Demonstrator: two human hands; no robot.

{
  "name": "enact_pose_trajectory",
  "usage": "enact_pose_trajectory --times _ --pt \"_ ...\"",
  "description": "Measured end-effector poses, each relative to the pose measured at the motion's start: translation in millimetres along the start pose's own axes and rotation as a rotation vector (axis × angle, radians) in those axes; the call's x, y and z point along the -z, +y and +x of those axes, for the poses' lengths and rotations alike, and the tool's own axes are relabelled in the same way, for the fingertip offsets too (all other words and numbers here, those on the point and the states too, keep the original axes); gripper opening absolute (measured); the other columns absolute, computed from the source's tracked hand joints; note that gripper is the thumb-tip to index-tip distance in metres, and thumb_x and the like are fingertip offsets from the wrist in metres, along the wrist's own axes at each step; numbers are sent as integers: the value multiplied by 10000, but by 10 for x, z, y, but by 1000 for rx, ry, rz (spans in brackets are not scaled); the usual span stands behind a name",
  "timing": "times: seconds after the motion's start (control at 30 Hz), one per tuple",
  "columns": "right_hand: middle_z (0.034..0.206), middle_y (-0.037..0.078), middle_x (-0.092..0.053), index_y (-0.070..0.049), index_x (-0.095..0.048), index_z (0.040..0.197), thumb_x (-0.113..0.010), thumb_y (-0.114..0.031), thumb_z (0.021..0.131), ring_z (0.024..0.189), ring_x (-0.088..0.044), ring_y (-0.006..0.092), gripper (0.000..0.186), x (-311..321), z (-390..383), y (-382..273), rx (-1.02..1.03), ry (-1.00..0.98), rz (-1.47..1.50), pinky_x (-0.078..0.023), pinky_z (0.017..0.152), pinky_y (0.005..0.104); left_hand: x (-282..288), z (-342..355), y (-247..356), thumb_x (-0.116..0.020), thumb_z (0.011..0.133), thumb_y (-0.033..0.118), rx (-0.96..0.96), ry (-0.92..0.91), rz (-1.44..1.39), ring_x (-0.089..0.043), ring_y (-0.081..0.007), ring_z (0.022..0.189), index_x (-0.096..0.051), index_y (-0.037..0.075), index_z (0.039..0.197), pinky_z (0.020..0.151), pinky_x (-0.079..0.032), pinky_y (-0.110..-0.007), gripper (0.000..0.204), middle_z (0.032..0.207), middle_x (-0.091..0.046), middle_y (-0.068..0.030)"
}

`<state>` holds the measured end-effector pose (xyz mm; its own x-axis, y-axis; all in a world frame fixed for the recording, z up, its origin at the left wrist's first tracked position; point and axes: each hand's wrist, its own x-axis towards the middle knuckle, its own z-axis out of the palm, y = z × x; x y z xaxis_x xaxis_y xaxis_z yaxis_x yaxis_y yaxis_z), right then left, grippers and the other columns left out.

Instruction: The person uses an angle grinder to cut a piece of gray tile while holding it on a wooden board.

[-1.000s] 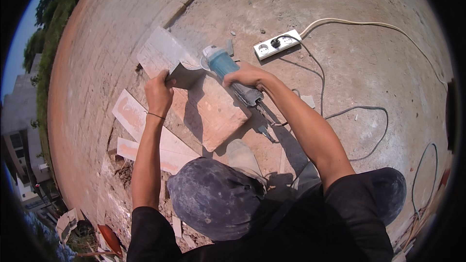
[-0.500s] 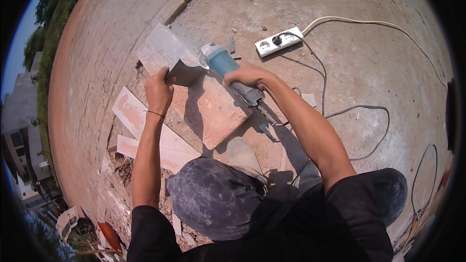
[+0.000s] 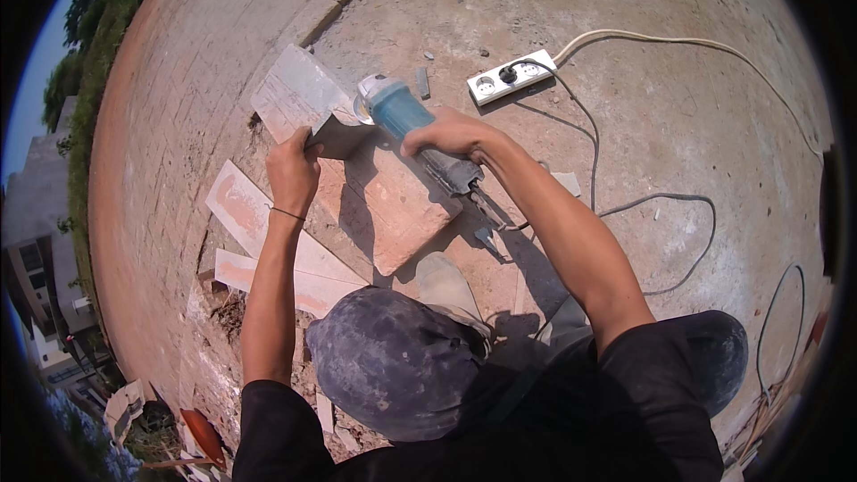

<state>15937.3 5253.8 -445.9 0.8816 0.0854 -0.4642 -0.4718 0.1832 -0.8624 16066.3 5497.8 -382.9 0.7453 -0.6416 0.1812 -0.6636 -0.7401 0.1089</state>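
My left hand is closed on the near edge of a pale tile, whose shaded grey face shows beside my fingers. In my right hand is a blue angle grinder, gripped around its body. The grinder's disc sits at the right edge of the tile; whether it touches cannot be made out. Beneath the tile and the tool stands a reddish block, partly in shadow. Fine dust hangs near the grinder's head.
A white power strip lies at the right with a black plug in it; its dark cord loops over the ground. Long tile strips lie left of the block. Both my knees are close below. A small grey offcut lies beyond.
My right hand has moved the grinder slightly left and away from me, along the tile's edge. My left hand has barely shifted.
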Motion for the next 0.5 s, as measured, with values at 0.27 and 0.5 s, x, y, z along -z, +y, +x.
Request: enact_pose_trajectory --times 0.27,0.5 --pt "925 147 -653 39 -626 1036 -779 -259 627 752 -640 218 528 4 97 94 10 -36 -27 -512 656 324 -4 5 23 -711 768 61 -35 30 -18 -640 -405 719 -649 26 941 621 -479 -451 187 752 -641 -218" --pt "923 153 -662 38 -639 1000 -787 -236 625 722 -646 214 487 44 107 104 -56 -19 19 -519 637 325 -1 -4 24 -695 767 46 -30 55 -55 -627 -410 700 -634 25 889 604 -463 -458 138 727 -627 -217"
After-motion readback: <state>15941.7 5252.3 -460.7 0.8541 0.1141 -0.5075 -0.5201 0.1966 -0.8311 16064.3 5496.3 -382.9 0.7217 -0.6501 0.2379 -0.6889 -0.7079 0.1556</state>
